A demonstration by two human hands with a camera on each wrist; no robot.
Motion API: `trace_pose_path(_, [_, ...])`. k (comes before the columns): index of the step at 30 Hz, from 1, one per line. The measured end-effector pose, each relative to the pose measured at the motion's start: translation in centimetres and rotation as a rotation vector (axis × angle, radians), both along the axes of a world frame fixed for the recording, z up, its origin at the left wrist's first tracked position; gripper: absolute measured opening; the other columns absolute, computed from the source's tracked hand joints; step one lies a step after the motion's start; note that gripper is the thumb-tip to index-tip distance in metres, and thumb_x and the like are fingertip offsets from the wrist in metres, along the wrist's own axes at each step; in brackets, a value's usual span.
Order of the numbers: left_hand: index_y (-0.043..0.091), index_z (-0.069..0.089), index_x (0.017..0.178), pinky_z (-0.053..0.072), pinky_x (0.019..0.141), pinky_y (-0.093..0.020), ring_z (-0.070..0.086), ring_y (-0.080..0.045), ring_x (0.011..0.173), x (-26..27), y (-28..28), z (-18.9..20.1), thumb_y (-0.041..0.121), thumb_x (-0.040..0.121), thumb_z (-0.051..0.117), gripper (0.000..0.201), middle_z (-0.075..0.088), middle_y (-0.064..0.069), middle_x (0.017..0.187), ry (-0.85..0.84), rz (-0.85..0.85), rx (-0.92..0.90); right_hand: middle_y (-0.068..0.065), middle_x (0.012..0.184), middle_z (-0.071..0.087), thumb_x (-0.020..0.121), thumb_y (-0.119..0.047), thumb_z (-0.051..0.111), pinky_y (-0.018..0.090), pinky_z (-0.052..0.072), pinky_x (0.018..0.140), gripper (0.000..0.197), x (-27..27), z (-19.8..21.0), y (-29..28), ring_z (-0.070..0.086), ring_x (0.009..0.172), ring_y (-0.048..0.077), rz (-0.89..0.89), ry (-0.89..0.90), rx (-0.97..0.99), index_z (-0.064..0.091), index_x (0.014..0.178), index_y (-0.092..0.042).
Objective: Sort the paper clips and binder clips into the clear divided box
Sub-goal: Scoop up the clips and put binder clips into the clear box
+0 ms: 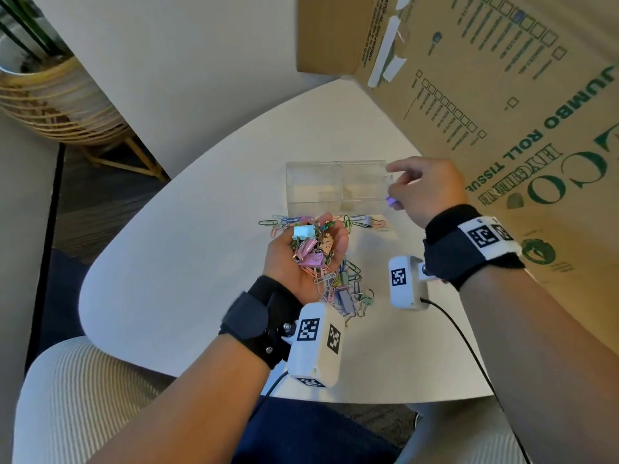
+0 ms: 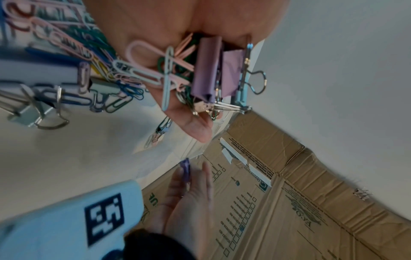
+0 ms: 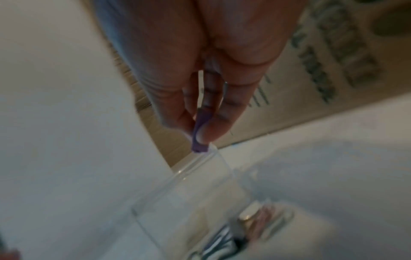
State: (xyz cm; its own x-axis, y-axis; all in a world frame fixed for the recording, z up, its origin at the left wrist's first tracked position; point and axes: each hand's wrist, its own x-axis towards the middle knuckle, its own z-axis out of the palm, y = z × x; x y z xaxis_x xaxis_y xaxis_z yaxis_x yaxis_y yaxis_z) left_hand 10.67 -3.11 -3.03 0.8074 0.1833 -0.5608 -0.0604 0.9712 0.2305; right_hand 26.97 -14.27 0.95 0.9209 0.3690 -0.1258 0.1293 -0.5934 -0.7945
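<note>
My left hand (image 1: 310, 252) is palm up over the white table (image 1: 187, 262), cupping a heap of clips (image 1: 313, 244): pink and mint binder clips tangled with coloured paper clips (image 2: 169, 77). The clear divided box (image 1: 335, 185) stands beyond it, both compartments looking empty. My right hand (image 1: 418, 189) hovers at the box's right end and pinches a purple binder clip (image 1: 391, 201) (image 3: 200, 139) just above the box's corner (image 3: 211, 154). More loose clips (image 1: 345, 283) lie on the table under and around my left hand.
A large cardboard box (image 1: 502, 95) printed "JUMBO ROLL TISSUE" leans over the table's right side, close behind my right hand. A wicker planter (image 1: 57, 102) stands on the floor at the far left. A cable (image 1: 462, 336) trails across the table's near right.
</note>
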Motion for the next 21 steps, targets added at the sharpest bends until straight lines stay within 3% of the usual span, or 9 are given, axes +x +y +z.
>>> trace_pose_path(4, [-0.005, 0.071, 0.085, 0.059, 0.065, -0.035, 0.069, -0.029, 0.073, 0.2, -0.1, -0.2, 0.024, 0.095, 0.037, 0.046, 0.068, -0.018, 0.087, -0.010, 0.015, -0.051, 0.001, 0.076, 0.056, 0.085, 0.009, 0.047, 0.022, 0.049, 0.057, 0.041, -0.8, -0.7, -1.0, 0.059, 0.059, 0.012, -0.132, 0.205, 0.295, 0.071, 0.089, -0.024])
trace_pose_path(7, [-0.003, 0.068, 0.092, 0.059, 0.063, -0.036, 0.068, -0.030, 0.074, 0.5, -0.1, 0.0, 0.026, 0.097, 0.037, 0.043, 0.066, -0.018, 0.089, 0.004, 0.014, -0.062, -0.004, 0.075, 0.056, 0.081, 0.011, 0.035, 0.019, 0.040, 0.051, 0.052, -0.5, -0.2, -0.5, 0.048, 0.058, 0.011, -0.119, 0.168, 0.247, 0.070, 0.083, -0.027])
trace_pose_path(9, [-0.003, 0.069, 0.092, 0.059, 0.064, -0.036, 0.068, -0.029, 0.073, 0.7, -0.1, 0.0, 0.025, 0.098, 0.037, 0.043, 0.066, -0.018, 0.089, 0.013, 0.011, -0.057, -0.009, 0.074, 0.055, 0.083, 0.004, 0.034, 0.019, 0.037, 0.058, 0.049, -0.1, 0.8, 0.1, 0.046, 0.063, 0.007, -0.061, 0.098, 0.187, 0.071, 0.078, -0.028])
trace_pose_path(10, [-0.004, 0.070, 0.089, 0.060, 0.064, -0.036, 0.068, -0.029, 0.072, 0.7, -0.1, 0.1, 0.025, 0.098, 0.037, 0.045, 0.066, -0.019, 0.089, 0.014, 0.012, -0.053, -0.011, 0.080, 0.058, 0.088, -0.007, 0.039, 0.021, 0.040, 0.066, 0.040, 0.1, 1.4, 0.4, 0.050, 0.071, 0.006, 0.000, 0.041, 0.126, 0.072, 0.081, -0.029])
trace_pose_path(12, [-0.005, 0.071, 0.085, 0.060, 0.065, -0.036, 0.069, -0.030, 0.072, 0.7, -0.3, 0.2, 0.025, 0.097, 0.037, 0.047, 0.067, -0.019, 0.087, 0.007, 0.012, -0.057, -0.007, 0.107, 0.059, 0.089, -0.044, 0.055, 0.028, 0.044, 0.083, 0.023, 0.1, 2.4, 1.1, 0.055, 0.094, 0.012, 0.187, -0.078, -0.132, 0.066, 0.106, -0.034])
trace_pose_path(14, [-0.006, 0.068, 0.091, 0.060, 0.064, -0.037, 0.069, -0.030, 0.072, 0.7, -0.4, 0.2, 0.026, 0.098, 0.036, 0.046, 0.067, -0.019, 0.089, -0.006, 0.018, -0.069, 0.001, 0.127, 0.045, 0.074, -0.063, 0.067, 0.032, 0.044, 0.087, 0.067, 0.3, 2.4, 1.5, 0.055, 0.105, 0.020, 0.383, -0.189, -0.466, 0.046, 0.133, -0.039])
trace_pose_path(17, [-0.006, 0.069, 0.092, 0.060, 0.062, -0.037, 0.070, -0.030, 0.072, 0.8, -0.7, 0.1, 0.028, 0.098, 0.035, 0.048, 0.068, -0.020, 0.090, 0.004, 0.003, -0.070, 0.001, 0.137, 0.030, 0.065, -0.053, 0.080, 0.032, 0.048, 0.084, 0.096, 0.5, 1.9, 2.2, 0.059, 0.100, 0.026, 0.507, -0.277, -0.669, 0.027, 0.145, -0.042])
trace_pose_path(19, [-0.005, 0.071, 0.088, 0.060, 0.063, -0.037, 0.070, -0.030, 0.072, 0.8, -0.9, 0.2, 0.027, 0.095, 0.038, 0.047, 0.068, -0.019, 0.089, 0.001, -0.009, -0.059, -0.002, 0.148, 0.028, 0.066, -0.048, 0.082, 0.036, 0.047, 0.094, 0.098, 1.0, 1.6, 2.4, 0.056, 0.113, 0.026, 0.578, -0.279, -0.740, 0.026, 0.146, -0.041])
trace_pose_path(21, [-0.005, 0.072, 0.087, 0.060, 0.064, -0.036, 0.069, -0.029, 0.072, 0.6, -0.9, 0.4, 0.025, 0.091, 0.041, 0.043, 0.067, -0.019, 0.088, 0.002, -0.021, -0.046, 0.000, 0.148, 0.037, 0.071, -0.044, 0.080, 0.037, 0.042, 0.100, 0.089, 1.4, 1.9, 2.6, 0.047, 0.127, 0.025, 0.607, -0.268, -0.759, 0.031, 0.146, -0.038])
